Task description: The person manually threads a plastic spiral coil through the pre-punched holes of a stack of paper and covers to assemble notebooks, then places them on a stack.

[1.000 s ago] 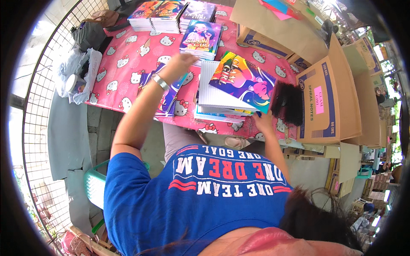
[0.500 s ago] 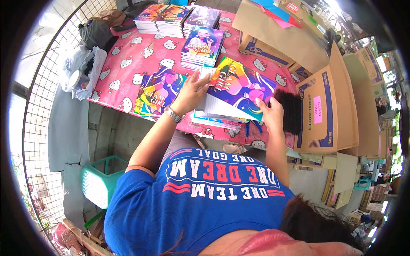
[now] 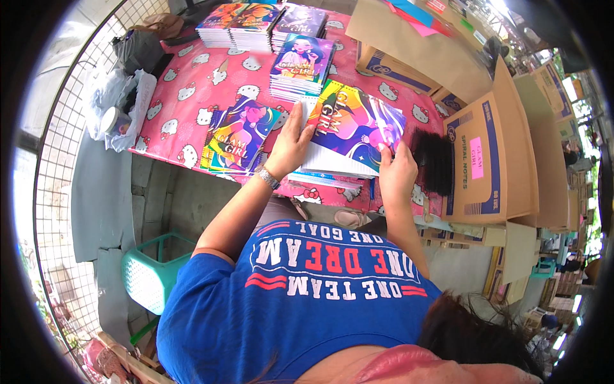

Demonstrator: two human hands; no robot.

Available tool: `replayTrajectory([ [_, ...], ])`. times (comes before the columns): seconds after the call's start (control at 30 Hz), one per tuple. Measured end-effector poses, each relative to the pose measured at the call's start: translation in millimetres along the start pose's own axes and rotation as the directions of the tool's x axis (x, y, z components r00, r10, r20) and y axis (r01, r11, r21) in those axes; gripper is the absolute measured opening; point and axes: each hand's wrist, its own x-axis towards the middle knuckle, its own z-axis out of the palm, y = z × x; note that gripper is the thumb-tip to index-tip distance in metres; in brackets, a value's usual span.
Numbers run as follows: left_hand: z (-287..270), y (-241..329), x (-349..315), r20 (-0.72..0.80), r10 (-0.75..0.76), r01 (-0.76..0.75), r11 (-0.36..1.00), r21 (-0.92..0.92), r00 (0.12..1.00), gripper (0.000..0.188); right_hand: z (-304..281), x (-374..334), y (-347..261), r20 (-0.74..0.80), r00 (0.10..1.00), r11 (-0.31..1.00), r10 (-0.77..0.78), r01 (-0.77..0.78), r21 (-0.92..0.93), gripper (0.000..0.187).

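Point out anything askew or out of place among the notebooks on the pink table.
The colourful notebook under both hands sits turned at an angle on its stack, its cover lifted by the right hand while the left hand presses beside it. The stacks at the back look squared.

A teal plastic stool (image 3: 150,275) stands below (beside the wire fence (image 3: 70,128)), cardboard boxes (image 3: 492,153) at right.

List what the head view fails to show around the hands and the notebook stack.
- Head view: the lower notebooks of the notebook stack are covered by the top notebook.
- The left hand's palm is pressed face down, unseen.
- The right hand's fingertips are tucked behind the cover edge.
- The open cardboard box hides its own contents.
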Motion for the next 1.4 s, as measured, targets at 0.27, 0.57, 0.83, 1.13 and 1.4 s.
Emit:
replayTrajectory([
  [0.27,0.6,-6.6,1.2,-0.027,0.011,-0.013,0.999,-0.049,1.0,0.065,8.8,0.5,-3.8,-0.091,0.993,0.993,-0.075,0.082,0.084,0.043],
  [0.57,-0.7,-5.9,-0.1,-0.039,0.019,-0.02,1.0,-0.019,0.999,0.063,5.5,0.6,-7.0,-0.195,0.973,0.987,-0.126,0.142,0.071,0.039],
  [0.83,-16.0,1.3,9.7,0.013,-0.066,0.067,0.98,-0.19,0.998,0.07,-30.3,34.2,-8.4,0.126,0.989,0.702,0.083,-0.148,0.697,0.036],
  [1.13,-58.7,104.7,62.6,-0.069,0.123,-0.136,0.714,-0.687,0.99,0.035,-35.1,77.2,-5.0,0.148,0.977,0.322,-0.155,-0.092,0.942,0.039],
  [1.4,3.9,22.7,40.1,-0.248,-0.045,-0.079,0.88,-0.469,0.968,0.036,28.7,48.3,9.2,0.29,0.956,0.46,-0.045,-0.237,0.856,0.041],
])
